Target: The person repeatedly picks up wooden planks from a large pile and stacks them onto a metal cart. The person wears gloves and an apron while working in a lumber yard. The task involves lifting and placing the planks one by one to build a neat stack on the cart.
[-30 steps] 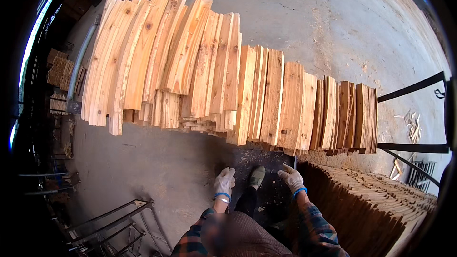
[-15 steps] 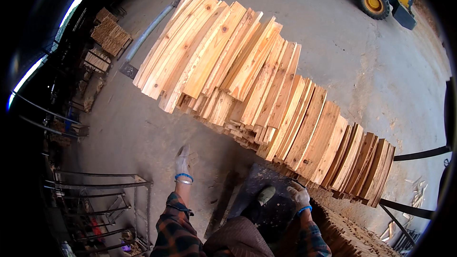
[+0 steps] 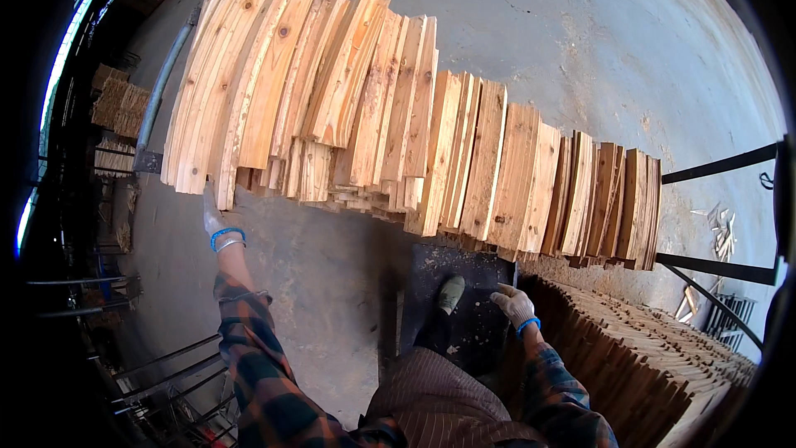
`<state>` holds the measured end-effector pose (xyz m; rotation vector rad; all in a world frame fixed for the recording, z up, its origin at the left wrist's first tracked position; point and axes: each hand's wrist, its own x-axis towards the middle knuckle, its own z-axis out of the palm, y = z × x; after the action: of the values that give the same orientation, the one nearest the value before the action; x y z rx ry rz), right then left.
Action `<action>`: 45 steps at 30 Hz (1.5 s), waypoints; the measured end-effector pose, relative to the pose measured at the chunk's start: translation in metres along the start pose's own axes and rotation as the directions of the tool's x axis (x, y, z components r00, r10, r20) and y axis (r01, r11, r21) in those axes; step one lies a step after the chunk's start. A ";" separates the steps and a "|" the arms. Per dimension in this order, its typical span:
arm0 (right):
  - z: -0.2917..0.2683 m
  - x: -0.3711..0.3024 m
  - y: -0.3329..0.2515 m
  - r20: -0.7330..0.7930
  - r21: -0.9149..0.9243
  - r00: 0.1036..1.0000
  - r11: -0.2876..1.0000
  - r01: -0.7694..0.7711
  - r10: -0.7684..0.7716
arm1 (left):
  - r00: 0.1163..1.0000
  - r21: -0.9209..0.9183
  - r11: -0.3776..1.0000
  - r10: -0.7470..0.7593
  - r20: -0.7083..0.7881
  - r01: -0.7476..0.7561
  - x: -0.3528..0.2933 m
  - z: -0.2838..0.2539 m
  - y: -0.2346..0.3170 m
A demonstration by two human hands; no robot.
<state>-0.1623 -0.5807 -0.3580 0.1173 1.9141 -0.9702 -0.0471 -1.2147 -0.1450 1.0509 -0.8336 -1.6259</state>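
A long row of wooden boards point(image 3: 286, 58), standing on edge side by side in a stepped line, runs across the view from upper left to right. My left hand point(image 3: 217, 220), in a pale glove with a blue band at the wrist, reaches up to the lower ends of the leftmost boards. Its fingers look stretched out, with the tips partly hidden at the board ends. Below the row's middle, my right hand point(image 3: 516, 304), gloved too, hovers over a dark platform point(image 3: 431, 261). Its fingers are loosely bent and apart, with nothing visible in them.
At lower right a large stack of wooden pieces point(image 3: 638, 348) stands beside my right arm. A metal bar point(image 3: 166, 83) rises at the row's left end; dark bars point(image 3: 721, 163) extend from its right end. Metal racks point(image 3: 178, 382) are at lower left, wood scraps point(image 3: 720, 232) at right.
The view has turned, so the row sits further left and more level. My left hand has gone from above the floor to the leftmost board ends. My right hand is now further below the row.
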 end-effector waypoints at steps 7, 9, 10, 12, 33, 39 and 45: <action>0.011 -0.008 -0.055 0.047 0.007 0.997 0.998 0.063 -0.064 | 0.988 0.052 0.991 0.117 0.099 -0.122 -0.058 0.015 -0.011; 0.028 -0.007 -0.116 0.242 0.168 0.951 0.974 0.154 -0.193 | 0.996 -0.030 0.998 0.053 0.078 -0.051 -0.107 0.001 -0.023; 0.049 0.007 -0.133 0.323 0.390 0.884 0.898 0.201 -0.338 | 0.999 -0.066 0.998 0.015 0.047 -0.011 -0.138 -0.005 -0.030; 0.075 0.002 -0.214 0.377 0.408 0.818 0.871 0.273 -0.433 | 0.999 -0.085 0.995 -0.049 0.008 0.050 -0.194 -0.009 -0.054; -0.067 -0.204 -0.078 -0.007 0.026 0.820 0.820 0.572 -0.572 | 0.214 0.564 0.688 -0.700 0.681 0.456 -0.453 0.057 -0.167; -0.127 -0.389 -0.019 -0.778 -0.422 0.518 0.907 -0.008 -0.357 | 0.013 0.710 0.662 -0.733 0.680 0.242 -0.670 0.090 -0.160; -0.208 -0.576 0.081 -0.816 -0.071 0.571 0.964 -0.255 0.091 | -0.470 -0.150 0.860 -0.114 0.875 -0.487 -0.849 0.054 -0.178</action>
<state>0.0393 -0.2123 0.0946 0.7523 2.7575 -0.6187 -0.0461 -0.3478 -0.0779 -1.0307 -2.4558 -1.6556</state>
